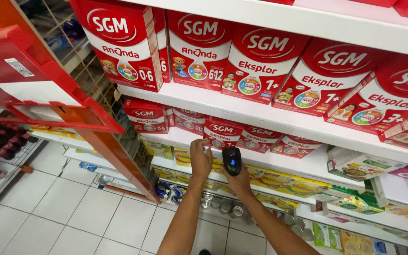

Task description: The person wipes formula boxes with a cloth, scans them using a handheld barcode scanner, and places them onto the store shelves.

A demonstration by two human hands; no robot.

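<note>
— Red carton [221, 132], second shelf [256, 163] down: left hand [200, 158] lies on its front, fingers together.
— Looks stiff, light card; grip its side edges. Right hand [240, 182] is wrapped round the black scanner [232, 161].

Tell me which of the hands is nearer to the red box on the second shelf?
Left. The left hand rests against the red box at its lower edge; the right hand is lower and to the right, holding a black scanner.

Five large red cartons [260, 61] line the top shelf [242, 106]; one black scanner [232, 161]; two hands [200, 158].
</note>
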